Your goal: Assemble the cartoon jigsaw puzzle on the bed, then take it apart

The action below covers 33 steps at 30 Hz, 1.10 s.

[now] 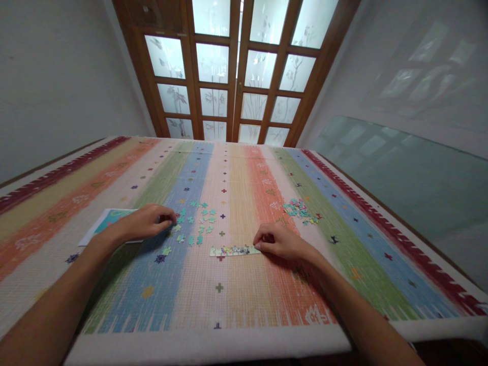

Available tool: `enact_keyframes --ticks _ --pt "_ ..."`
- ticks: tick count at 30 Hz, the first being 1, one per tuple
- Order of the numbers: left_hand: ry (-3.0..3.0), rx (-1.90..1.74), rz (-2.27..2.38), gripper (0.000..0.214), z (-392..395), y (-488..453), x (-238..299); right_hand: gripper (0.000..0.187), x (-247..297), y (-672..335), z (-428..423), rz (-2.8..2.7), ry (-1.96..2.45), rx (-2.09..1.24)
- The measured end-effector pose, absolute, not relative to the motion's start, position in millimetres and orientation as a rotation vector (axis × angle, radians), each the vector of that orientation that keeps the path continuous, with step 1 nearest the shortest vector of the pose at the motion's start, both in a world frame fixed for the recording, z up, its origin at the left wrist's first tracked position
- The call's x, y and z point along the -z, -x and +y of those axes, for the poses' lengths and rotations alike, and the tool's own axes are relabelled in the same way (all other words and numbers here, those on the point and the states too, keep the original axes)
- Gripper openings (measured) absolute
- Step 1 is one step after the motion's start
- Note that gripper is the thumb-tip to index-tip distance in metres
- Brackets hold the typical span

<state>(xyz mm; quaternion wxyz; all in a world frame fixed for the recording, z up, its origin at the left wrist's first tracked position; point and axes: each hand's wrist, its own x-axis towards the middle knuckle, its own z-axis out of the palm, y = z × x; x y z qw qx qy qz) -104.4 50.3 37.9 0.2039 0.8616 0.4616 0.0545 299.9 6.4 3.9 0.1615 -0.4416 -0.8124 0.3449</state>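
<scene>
My left hand (147, 221) rests on the striped cloth (236, 300), fingers curled, its fingertips pinching at a small puzzle piece at the edge of a scatter of teal puzzle pieces (196, 223). My right hand (278, 241) lies with fingers bent at the right end of a joined strip of puzzle pieces (233, 250), pressing on it. A second heap of mixed-colour pieces (301, 210) lies beyond the right hand.
A picture card (104, 221) lies partly under my left wrist. The cloth-covered table ends close to me and at a dark red border on the right (400, 239). Wooden glazed doors (232, 76) stand behind the table.
</scene>
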Motion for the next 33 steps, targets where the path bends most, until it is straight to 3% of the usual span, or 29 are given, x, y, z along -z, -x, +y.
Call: enact_keyframes --ticks 16,24,33 --pt "-2.320 -0.014 1.337 0.029 47 108 -41 0.009 -9 -295 3 -2.329 1.310 -0.950" --pt "-2.339 -0.096 1.265 0.039 48 100 -36 0.006 -11 -294 4 -2.208 1.304 -0.979" --pt "-2.292 -0.147 1.248 0.026 49 93 -29 0.009 -9 -295 6 -2.081 1.317 -0.798"
